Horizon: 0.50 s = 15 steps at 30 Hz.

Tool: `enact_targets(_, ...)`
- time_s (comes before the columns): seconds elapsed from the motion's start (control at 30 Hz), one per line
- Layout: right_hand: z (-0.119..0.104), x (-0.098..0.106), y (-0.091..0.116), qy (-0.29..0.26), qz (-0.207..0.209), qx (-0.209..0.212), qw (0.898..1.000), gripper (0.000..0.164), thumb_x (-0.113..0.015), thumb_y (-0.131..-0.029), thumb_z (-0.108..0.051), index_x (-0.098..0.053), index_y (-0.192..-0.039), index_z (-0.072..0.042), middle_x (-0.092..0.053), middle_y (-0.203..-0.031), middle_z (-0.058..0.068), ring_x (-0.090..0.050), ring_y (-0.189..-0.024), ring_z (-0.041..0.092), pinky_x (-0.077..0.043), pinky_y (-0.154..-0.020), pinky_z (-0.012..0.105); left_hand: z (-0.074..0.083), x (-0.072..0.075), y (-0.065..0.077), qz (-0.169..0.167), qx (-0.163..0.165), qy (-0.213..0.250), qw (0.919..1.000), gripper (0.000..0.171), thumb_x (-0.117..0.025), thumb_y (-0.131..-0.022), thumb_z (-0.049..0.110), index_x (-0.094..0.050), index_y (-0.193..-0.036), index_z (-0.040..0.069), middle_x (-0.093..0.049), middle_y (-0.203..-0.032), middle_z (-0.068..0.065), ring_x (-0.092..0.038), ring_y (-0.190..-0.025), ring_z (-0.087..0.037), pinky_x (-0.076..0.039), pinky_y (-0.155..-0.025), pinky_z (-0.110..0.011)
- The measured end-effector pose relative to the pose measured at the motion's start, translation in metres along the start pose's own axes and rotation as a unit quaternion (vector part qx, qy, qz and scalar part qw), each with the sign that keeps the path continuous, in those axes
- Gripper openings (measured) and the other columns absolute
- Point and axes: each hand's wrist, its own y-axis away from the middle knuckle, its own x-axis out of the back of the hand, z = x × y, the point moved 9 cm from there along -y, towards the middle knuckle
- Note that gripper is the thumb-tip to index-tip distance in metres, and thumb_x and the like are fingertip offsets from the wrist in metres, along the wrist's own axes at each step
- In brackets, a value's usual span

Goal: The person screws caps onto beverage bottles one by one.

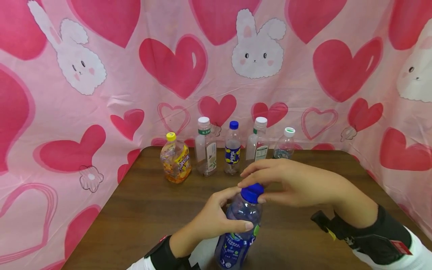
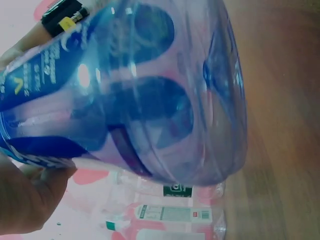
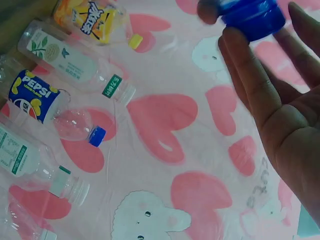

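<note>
A clear plastic bottle (image 1: pixel 236 240) with a blue label leans in front of me at the near side of the table. My left hand (image 1: pixel 216 217) grips it around the upper body, thumb across the front. In the left wrist view the lower part of the bottle (image 2: pixel 150 90) fills much of the frame, its inside looking empty. At the top is a blue cap (image 1: pixel 252 192). My right hand (image 1: pixel 297 183) holds this cap between thumb and fingers from above. The right wrist view shows fingers (image 3: pixel 252 80) against the side of the cap (image 3: pixel 257 20).
Along the back of the brown table (image 1: pixel 145 210) stand a yellow-capped bottle (image 1: pixel 176 159), a white-capped bottle (image 1: pixel 206 148), a Pepsi bottle (image 1: pixel 233 150), another white-capped bottle (image 1: pixel 258 140) and a smaller one (image 1: pixel 284 144). A pink heart-patterned cloth (image 1: pixel 216 86) hangs behind.
</note>
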Motion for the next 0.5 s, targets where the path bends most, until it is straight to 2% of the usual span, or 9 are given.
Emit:
enact_targets(0.1, -0.004, 0.000, 0.001, -0.051, -0.017, 0.041, 0.998, 0.034, -0.064, -0.094, -0.013, -0.063, -0.128, -0.013, -0.058, -0.126, 0.003, -0.059, -0.109, 0.016, -0.056, -0.082, 0.029, 0.002, -0.005, 0.001, -0.037, 0.001, 0.032, 0.9988, 0.066, -0.075, -0.086, 0.033, -0.047, -0.142, 0.011, -0.058, -0.131, -0.007, -0.062, -0.111, -0.023, -0.053, -0.090, -0.041)
enact_targets(0.23, -0.008, -0.001, 0.002, -0.067, -0.018, 0.076, 0.995, 0.033, -0.063, -0.094, -0.008, -0.062, -0.127, -0.009, -0.060, -0.121, 0.005, -0.061, -0.104, 0.015, -0.057, -0.080, 0.029, 0.006, -0.010, 0.001, -0.056, -0.012, 0.056, 0.9967, 0.066, -0.074, -0.087, 0.033, -0.047, -0.142, 0.007, -0.059, -0.129, -0.009, -0.062, -0.111, -0.024, -0.053, -0.091, -0.042)
enact_targets(0.37, -0.006, -0.002, 0.000, -0.028, 0.001, 0.071, 0.997, 0.031, -0.064, -0.093, -0.007, -0.064, -0.124, -0.010, -0.061, -0.116, 0.001, -0.059, -0.102, 0.013, -0.056, -0.081, 0.029, 0.006, -0.009, -0.001, -0.028, -0.026, 0.053, 0.9979, 0.062, -0.075, -0.086, 0.029, -0.051, -0.138, 0.006, -0.061, -0.125, -0.012, -0.064, -0.107, -0.025, -0.054, -0.088, -0.042)
enact_targets(0.5, 0.005, -0.005, -0.002, 0.034, 0.017, 0.026, 0.999, 0.030, -0.068, -0.091, -0.009, -0.066, -0.120, -0.013, -0.062, -0.112, -0.005, -0.057, -0.101, 0.010, -0.054, -0.084, 0.030, 0.001, -0.002, -0.004, 0.033, -0.009, 0.013, 0.9993, 0.060, -0.078, -0.084, 0.023, -0.053, -0.138, 0.013, -0.062, -0.123, -0.008, -0.065, -0.103, -0.023, -0.056, -0.084, -0.038)
